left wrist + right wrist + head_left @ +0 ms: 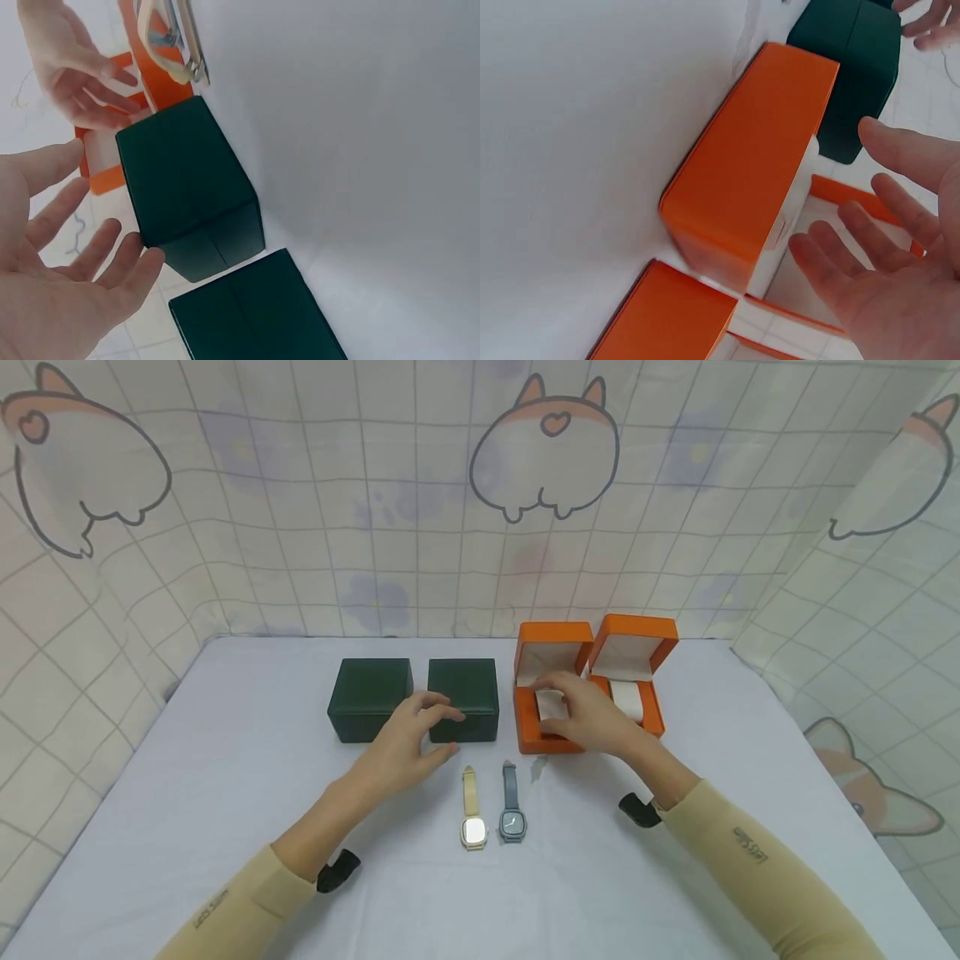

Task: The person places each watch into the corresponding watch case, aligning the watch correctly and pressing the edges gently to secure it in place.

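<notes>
My left hand [401, 747] hovers at the right-hand green box [467, 689] with fingers loosely bent and nothing in them. In the left wrist view its fingertips come close to a box corner; contact is hard to tell. My right hand [592, 714] hangs over the left orange box [528, 739], whose lid stands up. Thumb and fingers are spread above its white cushion [552, 704], and the right wrist view shows the palm holding nothing. Between the hands and nearer the person lie a cream-strapped watch [472, 810] and a blue-grey watch [512, 806].
Another closed green box [370, 687] stands at the left of the first. A second orange box [654, 714], lid up with a white cushion [627, 700], stands at the right. A small clear scrap [538, 768] lies near the blue-grey watch on the white tabletop [225, 760].
</notes>
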`<state>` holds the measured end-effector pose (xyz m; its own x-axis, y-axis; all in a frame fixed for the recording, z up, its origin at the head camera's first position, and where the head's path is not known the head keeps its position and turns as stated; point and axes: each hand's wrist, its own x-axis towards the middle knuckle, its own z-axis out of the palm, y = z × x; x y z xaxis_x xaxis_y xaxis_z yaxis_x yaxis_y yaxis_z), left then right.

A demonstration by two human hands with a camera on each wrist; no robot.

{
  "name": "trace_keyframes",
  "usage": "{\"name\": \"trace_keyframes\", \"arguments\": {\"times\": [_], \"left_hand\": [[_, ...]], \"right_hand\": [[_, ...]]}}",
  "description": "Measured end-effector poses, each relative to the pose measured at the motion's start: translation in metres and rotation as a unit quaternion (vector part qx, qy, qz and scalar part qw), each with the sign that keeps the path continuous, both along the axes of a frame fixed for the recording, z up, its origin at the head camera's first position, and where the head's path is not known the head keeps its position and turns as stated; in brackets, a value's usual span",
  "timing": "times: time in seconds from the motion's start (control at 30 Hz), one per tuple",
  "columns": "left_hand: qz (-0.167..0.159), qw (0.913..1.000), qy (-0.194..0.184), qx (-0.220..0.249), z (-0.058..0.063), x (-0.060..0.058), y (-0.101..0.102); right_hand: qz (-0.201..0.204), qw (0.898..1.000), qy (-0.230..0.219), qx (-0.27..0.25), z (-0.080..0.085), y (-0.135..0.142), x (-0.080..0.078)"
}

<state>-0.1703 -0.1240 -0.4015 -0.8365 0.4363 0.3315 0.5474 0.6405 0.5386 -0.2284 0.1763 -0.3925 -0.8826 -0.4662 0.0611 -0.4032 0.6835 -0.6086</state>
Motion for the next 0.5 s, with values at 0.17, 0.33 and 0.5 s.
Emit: {"name": "trace_keyframes", "arguments": {"times": [0.17, 0.33, 0.5], "left_hand": [[0.007, 0.9999, 0.007, -0.001, -0.006, 0.004, 0.002], [0.010, 0.9999, 0.012, 0.006, -0.009, 0.007, 0.001], [0.007, 0.9998, 0.014, 0.012, -0.012, 0.012, 0.002]], "right_hand": [[0.011, 1.000, 0.004, 0.017, -0.003, 0.008, -0.003], [0.011, 0.999, 0.005, 0.046, -0.004, 0.011, -0.008], [0.013, 0.998, 0.001, 0.069, -0.004, 0.011, -0.013]]}}
